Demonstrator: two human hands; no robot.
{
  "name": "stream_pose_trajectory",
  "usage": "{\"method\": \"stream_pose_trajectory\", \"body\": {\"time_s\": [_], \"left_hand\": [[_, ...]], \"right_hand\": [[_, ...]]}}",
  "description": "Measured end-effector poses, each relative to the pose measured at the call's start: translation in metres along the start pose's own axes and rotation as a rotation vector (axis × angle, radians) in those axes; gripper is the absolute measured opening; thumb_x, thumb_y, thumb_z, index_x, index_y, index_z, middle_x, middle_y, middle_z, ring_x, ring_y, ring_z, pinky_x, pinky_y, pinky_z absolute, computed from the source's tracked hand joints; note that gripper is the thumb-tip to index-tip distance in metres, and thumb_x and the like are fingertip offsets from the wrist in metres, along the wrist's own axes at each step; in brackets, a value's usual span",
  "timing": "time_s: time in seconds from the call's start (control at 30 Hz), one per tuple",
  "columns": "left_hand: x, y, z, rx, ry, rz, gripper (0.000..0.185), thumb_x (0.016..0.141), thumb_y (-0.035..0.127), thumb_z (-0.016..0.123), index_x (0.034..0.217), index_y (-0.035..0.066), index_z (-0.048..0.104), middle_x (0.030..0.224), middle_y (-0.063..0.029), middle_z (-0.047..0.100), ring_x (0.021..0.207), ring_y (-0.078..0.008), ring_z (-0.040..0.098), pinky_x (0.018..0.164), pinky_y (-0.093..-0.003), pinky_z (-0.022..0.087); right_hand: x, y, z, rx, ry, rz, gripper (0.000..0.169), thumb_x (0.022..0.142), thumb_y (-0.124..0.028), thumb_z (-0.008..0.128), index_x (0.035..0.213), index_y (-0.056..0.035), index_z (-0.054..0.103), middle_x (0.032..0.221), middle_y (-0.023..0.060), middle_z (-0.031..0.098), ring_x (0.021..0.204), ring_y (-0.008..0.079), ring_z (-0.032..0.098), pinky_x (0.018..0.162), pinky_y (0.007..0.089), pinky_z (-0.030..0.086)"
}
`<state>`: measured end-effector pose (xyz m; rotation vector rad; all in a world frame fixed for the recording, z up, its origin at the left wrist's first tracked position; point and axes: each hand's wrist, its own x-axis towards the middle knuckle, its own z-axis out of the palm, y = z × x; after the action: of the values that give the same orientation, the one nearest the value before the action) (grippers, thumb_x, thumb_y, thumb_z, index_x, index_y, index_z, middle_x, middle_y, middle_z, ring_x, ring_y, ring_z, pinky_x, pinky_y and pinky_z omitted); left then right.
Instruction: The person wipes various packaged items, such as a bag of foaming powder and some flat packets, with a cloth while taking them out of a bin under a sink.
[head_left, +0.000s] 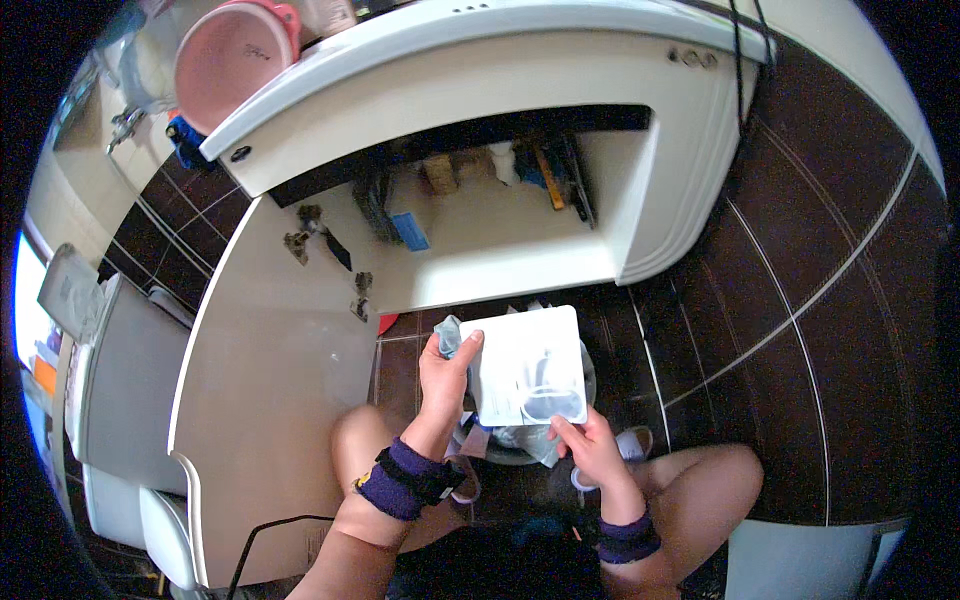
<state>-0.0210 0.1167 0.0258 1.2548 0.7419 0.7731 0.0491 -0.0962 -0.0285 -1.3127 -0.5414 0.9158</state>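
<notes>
A flat white packet (525, 360) with printing and a dark picture on it is held between both hands. My left hand (444, 379) grips its left edge, thumb on the front, and a crumpled grey-green cloth or wrapper (448, 335) sticks out by its fingers. At the lower right corner, my right hand (592, 450) pinches the packet between thumb and fingers. Below the packet, partly hidden by it, is a round container (510, 452) with crumpled plastic and papers inside. Both wrists wear dark purple bands.
In front stands a white vanity cabinet (495, 270), its door (270, 405) swung out to the left. Inside are a blue packet (411, 231), an orange-brown strip (549, 178) and other items. A pink basin (232, 67) rests on the counter. A toilet (112, 495) stands left, beyond the door.
</notes>
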Motion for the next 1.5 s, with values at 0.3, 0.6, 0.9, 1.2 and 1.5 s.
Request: {"method": "stream_pose_trajectory", "body": {"time_s": [0.3,0.6,0.9,1.2,1.5], "left_hand": [[0.029,0.038,-0.049,-0.372,0.304,0.12,0.008,0.093,0.012,0.058,0.097,0.008,0.053,0.081,-0.0021,0.06,0.062,-0.01,0.054,0.056,-0.0243,0.047],[0.029,0.04,-0.061,-0.585,0.413,0.038,0.01,0.093,0.015,0.058,0.098,0.009,0.053,0.08,-0.0025,0.059,0.062,-0.0127,0.055,0.055,-0.0263,0.046],[0.03,0.049,-0.067,-0.745,0.406,-0.055,0.007,0.093,0.012,0.056,0.094,0.009,0.051,0.079,-0.0018,0.058,0.062,-0.0118,0.055,0.056,-0.0258,0.046],[0.031,0.046,-0.071,-0.764,0.366,-0.111,0.008,0.094,0.013,0.056,0.097,0.007,0.051,0.08,-0.0033,0.058,0.067,-0.0113,0.055,0.061,-0.025,0.046],[0.027,0.052,-0.068,-0.789,0.361,-0.121,0.009,0.094,0.013,0.055,0.098,0.006,0.051,0.08,-0.0036,0.058,0.068,-0.0117,0.055,0.062,-0.0253,0.046]], "right_hand": [[0.064,-0.045,0.047,0.186,0.075,-0.178,0.034,0.096,-0.004,0.046,0.129,0.0026,0.04,0.11,0.0148,0.06,0.087,0.0215,0.065,0.075,0.0345,0.058],[0.22,-0.091,0.13,0.037,-0.062,-0.288,0.033,0.096,-0.003,0.047,0.127,0.0014,0.04,0.108,0.015,0.06,0.089,0.0228,0.067,0.077,0.0324,0.057],[0.426,-0.062,0.176,-0.41,0.132,-0.427,0.037,0.094,-0.007,0.052,0.127,0.0028,0.038,0.101,0.016,0.063,0.084,0.0262,0.069,0.069,0.0323,0.059],[0.486,-0.073,0.202,-1.366,0.413,-0.977,0.081,0.082,-0.044,0.065,0.145,-0.0106,0.026,0.128,0.0231,0.054,0.11,0.0379,0.058,0.092,0.0444,0.046],[0.492,-0.092,0.212,-1.565,0.038,-0.618,0.067,0.088,-0.043,0.051,0.146,-0.0162,0.028,0.144,0.0216,0.037,0.127,0.0409,0.043,0.105,0.0465,0.036]]}}
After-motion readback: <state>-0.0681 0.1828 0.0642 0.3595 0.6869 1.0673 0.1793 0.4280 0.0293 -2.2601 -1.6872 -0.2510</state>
